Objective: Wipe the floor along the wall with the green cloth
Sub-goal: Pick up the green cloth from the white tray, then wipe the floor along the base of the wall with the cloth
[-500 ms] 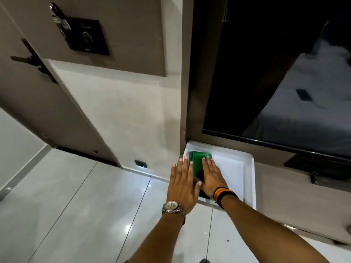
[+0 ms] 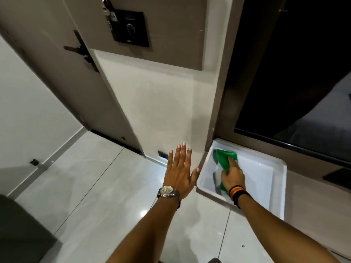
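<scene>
The green cloth (image 2: 225, 158) lies bunched inside a white recessed floor section (image 2: 266, 179) under a dark cabinet. My right hand (image 2: 232, 174), with a striped wristband, presses down on the cloth with its fingers closing over it. My left hand (image 2: 180, 171), wearing a watch, is spread flat and open over the glossy floor tile (image 2: 106, 196) just left of the recess, holding nothing. Part of the cloth is hidden under my right hand.
A white wall (image 2: 157, 111) with a small dark vent (image 2: 163, 154) at its base runs ahead. A brown door (image 2: 62, 59) with a handle stands open at the left. A dark glass cabinet (image 2: 303, 73) rises at the right. A grey shape (image 2: 20, 228) fills the lower left corner.
The view has shifted right and down. My left hand has moved off the cloth to the left onto the tile. My right hand now bunches the cloth, which was lying flat.
</scene>
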Available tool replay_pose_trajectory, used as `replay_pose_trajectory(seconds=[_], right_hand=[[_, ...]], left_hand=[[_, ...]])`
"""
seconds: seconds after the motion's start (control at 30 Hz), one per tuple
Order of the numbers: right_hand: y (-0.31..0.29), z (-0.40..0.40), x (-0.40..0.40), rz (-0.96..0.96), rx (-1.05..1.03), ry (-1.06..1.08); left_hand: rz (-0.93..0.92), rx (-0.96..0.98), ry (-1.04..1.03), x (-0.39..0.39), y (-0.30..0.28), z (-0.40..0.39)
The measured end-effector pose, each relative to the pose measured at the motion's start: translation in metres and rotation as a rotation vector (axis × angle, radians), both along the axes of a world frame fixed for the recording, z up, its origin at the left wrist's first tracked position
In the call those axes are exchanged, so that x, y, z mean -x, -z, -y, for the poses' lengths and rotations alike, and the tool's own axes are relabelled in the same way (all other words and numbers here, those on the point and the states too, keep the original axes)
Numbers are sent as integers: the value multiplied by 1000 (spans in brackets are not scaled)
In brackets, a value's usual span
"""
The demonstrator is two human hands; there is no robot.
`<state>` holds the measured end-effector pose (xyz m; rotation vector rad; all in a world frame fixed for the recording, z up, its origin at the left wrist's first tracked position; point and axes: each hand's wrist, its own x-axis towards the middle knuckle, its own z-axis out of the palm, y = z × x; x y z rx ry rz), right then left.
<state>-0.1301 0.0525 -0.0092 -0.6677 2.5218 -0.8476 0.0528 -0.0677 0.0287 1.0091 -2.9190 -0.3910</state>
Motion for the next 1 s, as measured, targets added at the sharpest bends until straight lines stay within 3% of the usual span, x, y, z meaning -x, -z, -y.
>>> replay_pose_trajectory(seconds=[0.13, 0.3, 0.53, 0.7, 0.87, 1.0], right_hand=[[-35, 1, -25, 21, 207, 107], [-71, 32, -95, 3, 403, 26], [-48, 132, -163, 133, 295, -118], [10, 178, -181, 202, 49, -108], [108, 208, -178, 296, -206, -168], [218, 222, -171, 349, -362, -206]], left_hand=[[64, -7, 14, -17, 9, 38], [25, -1, 52, -44, 18, 90], [-49, -62, 10, -121, 60, 166], [52, -190, -110, -189, 111, 178], [154, -230, -143, -217, 173, 173], [152, -306, -216, -214, 274, 187]])
